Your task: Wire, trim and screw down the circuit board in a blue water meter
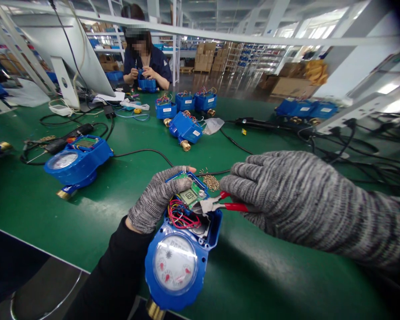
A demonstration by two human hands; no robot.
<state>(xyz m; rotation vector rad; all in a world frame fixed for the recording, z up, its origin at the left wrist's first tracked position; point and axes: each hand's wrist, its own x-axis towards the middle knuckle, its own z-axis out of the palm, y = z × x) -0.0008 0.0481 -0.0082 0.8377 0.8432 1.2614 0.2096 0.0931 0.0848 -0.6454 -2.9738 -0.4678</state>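
A blue water meter (176,266) with a white dial lies in front of me, its electronics box uncovered. Over the box, my left hand (160,193) in a grey knit glove grips a green circuit board (190,195) with a small display. Red, blue and other coloured wires (182,215) bunch beneath the board. My right hand (270,191), gloved too, is closed around the red handles of cutting pliers (233,206). The pliers' jaws are at the board's lower edge, above the box; whether they touch a wire I cannot tell.
Small screws (211,182) lie piled behind the meter. Another water meter (80,160) and a power screwdriver (70,138) are at left. Several blue meters (185,126) stand farther back. A co-worker (146,62) sits across the green table (126,222). Cables (350,155) tangle at right.
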